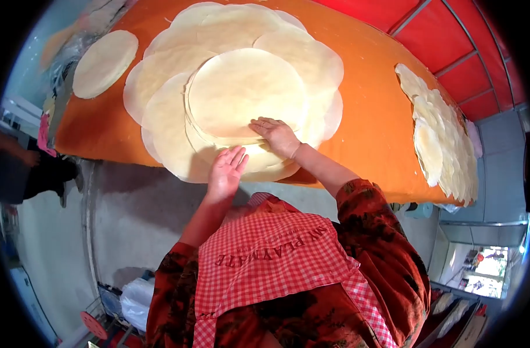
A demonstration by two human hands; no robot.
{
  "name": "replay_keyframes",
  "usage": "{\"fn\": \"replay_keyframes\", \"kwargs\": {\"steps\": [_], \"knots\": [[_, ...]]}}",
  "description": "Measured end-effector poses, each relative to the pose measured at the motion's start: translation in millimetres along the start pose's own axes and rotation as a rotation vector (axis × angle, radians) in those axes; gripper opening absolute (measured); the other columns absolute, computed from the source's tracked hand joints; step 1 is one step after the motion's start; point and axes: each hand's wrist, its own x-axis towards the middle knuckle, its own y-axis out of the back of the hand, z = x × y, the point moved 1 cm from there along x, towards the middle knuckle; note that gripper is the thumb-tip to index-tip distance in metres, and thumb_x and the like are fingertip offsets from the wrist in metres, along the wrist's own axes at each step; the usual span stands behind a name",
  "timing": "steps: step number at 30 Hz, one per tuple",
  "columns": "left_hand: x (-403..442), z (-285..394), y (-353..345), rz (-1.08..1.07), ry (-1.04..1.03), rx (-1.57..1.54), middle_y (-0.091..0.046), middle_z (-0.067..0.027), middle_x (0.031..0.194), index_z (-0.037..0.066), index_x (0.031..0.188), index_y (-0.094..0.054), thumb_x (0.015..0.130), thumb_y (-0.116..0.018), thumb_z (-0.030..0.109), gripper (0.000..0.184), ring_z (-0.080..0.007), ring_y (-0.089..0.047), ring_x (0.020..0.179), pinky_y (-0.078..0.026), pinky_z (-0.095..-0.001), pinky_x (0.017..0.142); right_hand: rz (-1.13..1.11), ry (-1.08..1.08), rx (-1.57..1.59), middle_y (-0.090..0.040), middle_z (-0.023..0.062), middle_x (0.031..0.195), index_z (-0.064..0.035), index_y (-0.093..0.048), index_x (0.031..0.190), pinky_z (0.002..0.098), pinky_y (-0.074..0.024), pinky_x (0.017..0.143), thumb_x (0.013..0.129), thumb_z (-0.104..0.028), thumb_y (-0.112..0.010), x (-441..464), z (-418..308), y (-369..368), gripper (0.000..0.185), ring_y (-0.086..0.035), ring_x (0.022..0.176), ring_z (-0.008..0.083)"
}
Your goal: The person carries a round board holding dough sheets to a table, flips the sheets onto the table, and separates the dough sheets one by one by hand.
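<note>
A thick round stack of pale, thin dough sheets (247, 90) sits near the middle of the orange table (366, 116). Beneath and around it, several wider sheets (166, 113) overlap in a flower shape. My right hand (275, 136) lies with its fingers on the near edge of the stack. Just below that edge, my left hand (225, 169) is palm up with its fingers stretched out, over the lower sheets; whether it touches them I cannot tell. Neither hand holds anything.
A smaller round stack (105, 64) lies at the table's left end. Overlapping sheets (442, 136) cover part of the right end. Another person (30, 165) is at the far left. A white plastic bag (137, 303) is at the lower left.
</note>
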Motion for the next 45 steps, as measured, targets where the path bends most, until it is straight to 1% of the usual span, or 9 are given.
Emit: {"fn": "replay_keyframes", "kwargs": {"steps": [7,14,20,30,37,40,41,42,45], "knots": [[-5.5,-13.0,-21.1,0.139,-0.180,0.121,-0.041,-0.0207,0.130,0.002,0.119,-0.042,0.092,-0.048,0.015,0.031,-0.0340,-0.044,0.120,-0.039,-0.0474,0.103,-0.008,0.011,0.023,-0.051,0.0072,0.130,-0.0070,-0.054,0.122,0.0424,-0.0388,0.097,0.082,-0.022,-0.056,5.0,1.6,-5.3,0.043,-0.046,0.121,0.0256],[-10.3,-12.0,-32.0,0.108,-0.221,0.149,-0.039,-0.0127,0.135,0.007,0.126,-0.041,0.090,-0.047,0.015,0.038,-0.0318,-0.045,0.120,-0.040,-0.0470,0.098,0.055,0.057,0.023,-0.052,0.0109,0.128,-0.0047,-0.053,0.122,0.0444,-0.0398,0.095,0.083,-0.036,-0.057,1.6,-3.0,3.1,0.050,-0.047,0.118,0.0284],[-5.9,-11.8,-27.9,0.123,-0.161,0.206,-0.039,-0.0089,0.139,0.012,0.129,-0.040,0.093,-0.044,0.021,0.038,-0.0298,-0.042,0.125,-0.038,-0.0429,0.098,0.103,-0.016,-0.013,-0.055,0.0122,0.125,-0.0056,-0.052,0.123,0.0422,-0.0426,0.093,0.079,-0.030,-0.062,9.1,-17.8,-1.1,0.051,-0.053,0.113,0.0314],[-1.8,-5.7,-24.0,-0.006,-0.168,0.054,-0.036,-0.0176,0.139,0.006,0.131,-0.032,0.093,-0.044,0.017,0.041,-0.0312,-0.040,0.125,-0.035,-0.0462,0.104,-0.217,-0.026,0.309,-0.052,0.0122,0.128,-0.0108,-0.046,0.132,0.0372,-0.0415,0.098,0.086,-0.022,-0.058,28.3,0.9,13.6,0.049,-0.048,0.119,0.0309],[4.7,-4.3,-24.2,0.034,-0.154,0.014,-0.045,-0.0203,0.128,0.003,0.117,-0.040,0.094,-0.044,0.016,0.027,-0.0333,-0.044,0.122,-0.035,-0.0466,0.106,0.096,-0.005,-0.010,-0.058,0.0152,0.119,-0.0118,-0.053,0.125,0.0379,-0.0495,0.084,0.082,-0.026,-0.061,23.6,-28.4,3.0,0.046,-0.058,0.106,0.0318],[12.0,-3.8,-8.6,0.087,-0.121,0.060,-0.047,-0.0201,0.125,0.001,0.115,-0.039,0.095,-0.043,0.015,0.025,-0.0338,-0.045,0.121,-0.036,-0.0463,0.105,0.103,-0.028,0.224,-0.063,0.0161,0.107,-0.0114,-0.057,0.120,0.0387,-0.0509,0.077,0.081,-0.029,-0.060,37.1,-13.6,11.6,0.042,-0.062,0.094,0.0313],[14.7,-3.3,-4.8,0.077,-0.111,0.041,-0.047,-0.0202,0.124,0.001,0.114,-0.039,0.094,-0.044,0.015,0.025,-0.0340,-0.045,0.119,-0.037,-0.0465,0.104,-0.187,-0.260,0.018,-0.066,0.0160,0.092,-0.0120,-0.062,0.114,0.0405,-0.0507,0.070,0.082,-0.021,-0.055,56.5,-31.3,63.6,0.034,-0.064,0.082,0.0325],[16.6,-2.5,-1.4,0.070,-0.099,0.023,-0.046,-0.0203,0.123,0.001,0.113,-0.039,0.092,-0.045,0.014,0.025,-0.0342,-0.046,0.118,-0.038,-0.0468,0.103,-0.181,-0.231,-0.047,-0.066,0.0146,0.080,-0.0100,-0.065,0.104,0.0429,-0.0501,0.065,0.080,-0.011,-0.052,67.5,-3.6,59.2,0.027,-0.064,0.073,0.0330],[18.3,-0.2,4.5,0.080,-0.055,-0.022,-0.046,-0.0208,0.122,0.002,0.111,-0.040,0.091,-0.046,0.014,0.023,-0.0347,-0.047,0.117,-0.039,-0.0472,0.103,0.204,-0.047,-0.173,-0.063,0.0125,0.076,-0.0107,-0.061,0.102,0.0406,-0.0493,0.059,0.076,-0.010,-0.053,77.4,-7.5,98.2,0.027,-0.063,0.070,0.0276]]}}
